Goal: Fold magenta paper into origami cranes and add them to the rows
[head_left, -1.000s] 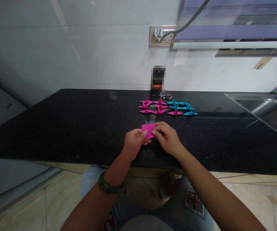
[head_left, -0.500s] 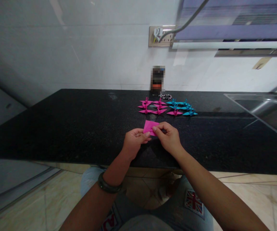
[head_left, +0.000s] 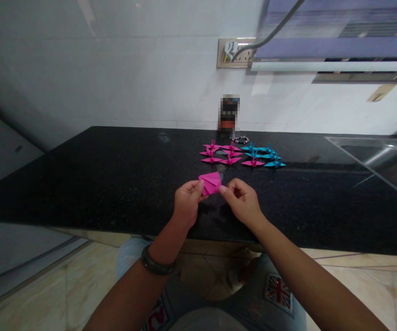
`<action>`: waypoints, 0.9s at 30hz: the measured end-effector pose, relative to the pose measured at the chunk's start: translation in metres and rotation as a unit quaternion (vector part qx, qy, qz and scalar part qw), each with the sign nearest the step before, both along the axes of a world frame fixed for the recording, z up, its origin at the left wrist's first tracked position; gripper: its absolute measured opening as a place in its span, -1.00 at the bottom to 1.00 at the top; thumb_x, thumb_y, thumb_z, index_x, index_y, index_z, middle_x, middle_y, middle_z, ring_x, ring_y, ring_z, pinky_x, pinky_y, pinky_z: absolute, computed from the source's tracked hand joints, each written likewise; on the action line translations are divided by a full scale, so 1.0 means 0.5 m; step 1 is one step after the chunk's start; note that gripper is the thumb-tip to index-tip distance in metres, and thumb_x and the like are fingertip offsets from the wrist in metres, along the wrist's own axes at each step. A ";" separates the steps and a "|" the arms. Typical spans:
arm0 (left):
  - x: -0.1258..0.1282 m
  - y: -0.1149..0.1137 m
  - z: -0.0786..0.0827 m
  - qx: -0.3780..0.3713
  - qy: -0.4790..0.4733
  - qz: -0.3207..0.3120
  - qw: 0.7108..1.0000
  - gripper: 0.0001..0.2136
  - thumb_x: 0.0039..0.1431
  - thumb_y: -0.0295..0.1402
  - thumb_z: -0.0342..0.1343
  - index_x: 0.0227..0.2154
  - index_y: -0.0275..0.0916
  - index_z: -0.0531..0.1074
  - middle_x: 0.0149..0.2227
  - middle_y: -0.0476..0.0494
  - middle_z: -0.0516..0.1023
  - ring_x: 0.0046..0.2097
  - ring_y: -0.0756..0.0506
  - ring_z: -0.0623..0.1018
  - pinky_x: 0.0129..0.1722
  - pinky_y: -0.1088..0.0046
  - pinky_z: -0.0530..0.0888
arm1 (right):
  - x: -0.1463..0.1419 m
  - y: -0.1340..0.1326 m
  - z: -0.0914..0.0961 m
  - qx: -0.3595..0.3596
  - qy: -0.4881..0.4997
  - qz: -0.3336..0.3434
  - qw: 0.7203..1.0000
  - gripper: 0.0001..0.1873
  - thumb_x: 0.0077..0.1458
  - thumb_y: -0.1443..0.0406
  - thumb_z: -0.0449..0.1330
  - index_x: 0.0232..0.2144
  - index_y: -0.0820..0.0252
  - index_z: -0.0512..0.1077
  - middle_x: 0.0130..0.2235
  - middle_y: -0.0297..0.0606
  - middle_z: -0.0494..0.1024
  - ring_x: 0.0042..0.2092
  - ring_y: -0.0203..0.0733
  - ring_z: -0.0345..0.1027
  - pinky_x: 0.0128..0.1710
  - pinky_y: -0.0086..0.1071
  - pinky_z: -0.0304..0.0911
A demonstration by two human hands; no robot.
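A small folded square of pink origami paper (head_left: 211, 182) is held above the black counter, its face showing slanting creases or flaps. My left hand (head_left: 188, 200) grips its left side, thumb on top and fingers underneath. At the lower right corner, my right hand (head_left: 243, 198) pinches the paper between thumb and curled forefinger. Beyond the hands, folded pink paper cranes (head_left: 231, 160) stand in rows. Blue paper cranes (head_left: 275, 163) are grouped to their right, with one pink crane (head_left: 253, 162) in the nearest row beside them.
The black countertop (head_left: 116, 184) runs up to a white wall. A bead bracelet (head_left: 241, 139) and a pixelated dark object (head_left: 229, 115) are at the back. A metal sink (head_left: 388, 161) is set in on the right. A wall socket (head_left: 236, 53) holds a plug and grey cable.
The pink paper has shifted slightly left and now shows a creased face instead of a plainer one. My right hand has slid from its upper right side to the lower right corner.
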State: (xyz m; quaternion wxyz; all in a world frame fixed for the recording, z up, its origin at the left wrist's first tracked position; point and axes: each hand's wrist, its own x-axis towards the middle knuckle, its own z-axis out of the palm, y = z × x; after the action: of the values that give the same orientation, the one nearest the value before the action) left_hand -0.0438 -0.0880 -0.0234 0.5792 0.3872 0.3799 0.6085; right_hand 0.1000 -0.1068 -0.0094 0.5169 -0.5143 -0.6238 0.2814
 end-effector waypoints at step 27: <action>0.002 -0.005 0.007 -0.016 0.072 -0.078 0.994 -0.77 -0.09 -0.24 0.17 -0.45 -0.34 0.43 -0.52 -0.05 0.47 -0.50 0.06 0.43 -0.47 0.53 0.40 | -0.009 0.007 -0.003 -0.091 0.000 0.095 0.991 -0.73 -0.06 0.11 0.14 -0.51 0.23 0.33 -0.59 -0.41 0.28 -0.57 -0.41 0.06 -0.59 -0.50 -0.01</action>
State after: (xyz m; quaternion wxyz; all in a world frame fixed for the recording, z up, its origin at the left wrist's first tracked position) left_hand -0.0428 -0.0904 -0.0200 0.6026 0.4490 0.3987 0.5256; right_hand 0.0954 -0.1033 -0.0110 0.4395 -0.4976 -0.6413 0.3846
